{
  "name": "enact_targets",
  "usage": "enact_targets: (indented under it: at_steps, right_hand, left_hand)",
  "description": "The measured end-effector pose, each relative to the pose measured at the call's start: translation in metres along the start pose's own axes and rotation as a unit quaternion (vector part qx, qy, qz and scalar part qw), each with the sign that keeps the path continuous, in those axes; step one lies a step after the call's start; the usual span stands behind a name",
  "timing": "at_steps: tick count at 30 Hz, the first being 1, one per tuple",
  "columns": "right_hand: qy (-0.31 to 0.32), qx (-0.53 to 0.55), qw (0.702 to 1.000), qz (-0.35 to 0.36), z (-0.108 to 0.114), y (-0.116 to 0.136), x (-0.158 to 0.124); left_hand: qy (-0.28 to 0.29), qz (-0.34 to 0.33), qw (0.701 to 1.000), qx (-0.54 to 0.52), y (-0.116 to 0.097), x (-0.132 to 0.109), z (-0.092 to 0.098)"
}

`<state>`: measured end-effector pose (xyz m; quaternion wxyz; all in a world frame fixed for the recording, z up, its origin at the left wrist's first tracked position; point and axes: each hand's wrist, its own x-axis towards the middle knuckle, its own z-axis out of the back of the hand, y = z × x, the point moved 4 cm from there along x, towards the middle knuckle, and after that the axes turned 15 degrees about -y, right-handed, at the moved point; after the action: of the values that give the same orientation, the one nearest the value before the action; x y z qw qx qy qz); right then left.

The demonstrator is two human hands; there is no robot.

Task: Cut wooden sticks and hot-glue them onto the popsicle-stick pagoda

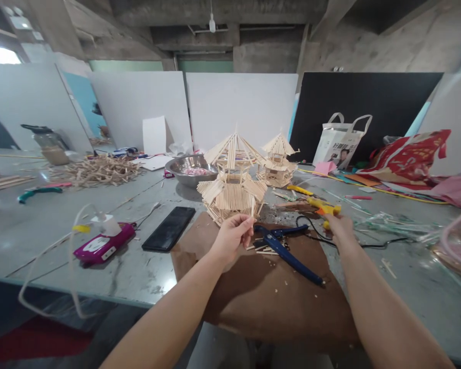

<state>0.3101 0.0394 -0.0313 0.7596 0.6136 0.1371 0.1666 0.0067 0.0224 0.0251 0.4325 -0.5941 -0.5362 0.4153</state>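
Observation:
My left hand (pixel 235 237) is closed in a pinch on a short thin wooden stick (pixel 252 207), held upright in front of a pagoda model (pixel 234 192) built of such sticks. Over on the right, my right hand (pixel 341 230) wraps around a yellow hot glue gun (pixel 326 207) with an orange part; its black cord (pixel 317 233) trails on the table. Between the hands, blue-handled cutters (pixel 286 251) lie on a brown board (pixel 269 302), beside several cut sticks (pixel 267 250). A smaller stick pagoda (pixel 278 164) stands behind to the right.
To the left lie a black phone (pixel 169 229), a purple power strip (pixel 105 243) with a white cable, and a pile of sticks (pixel 102 170). A metal bowl (pixel 188 177) stands behind. Yellow-handled pliers (pixel 301 190), a white bag (pixel 340 141) and a red bag (pixel 411 156) are at right.

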Motion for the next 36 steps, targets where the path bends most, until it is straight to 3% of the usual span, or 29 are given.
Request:
enact_targets:
  at_steps: [7,13,17,21,28,32,36]
  right_hand:
    - [0.009,0.164,0.985,-0.05,0.004,0.017,-0.009]
    - [0.103,0.326,0.939,-0.042,-0.001,0.029,-0.021]
    - [0.09,0.282,0.955,0.025,-0.005,0.03,-0.029]
    - [0.162,0.209,0.963,0.046,-0.009,0.03,-0.039]
    - [0.359,0.199,0.899,0.153,-0.004,0.056,-0.089]
    - [0.404,0.196,0.875,0.182,0.0,0.063,-0.108]
    - [0.411,0.173,0.87,0.211,0.0,0.063,-0.115]
  left_hand:
    - [0.043,0.037,0.998,-0.007,0.004,0.0,0.0]
    - [0.039,0.049,0.998,-0.015,0.007,0.004,0.001]
    - [0.029,0.055,0.997,-0.035,0.007,0.005,0.002]
    - [0.023,0.068,0.996,-0.044,0.007,0.005,0.003]
    - [0.01,0.086,0.994,-0.06,0.008,0.007,0.005]
    - [0.01,0.094,0.993,-0.067,0.008,0.009,0.006]
    - [0.007,0.099,0.992,-0.072,0.009,0.01,0.006]
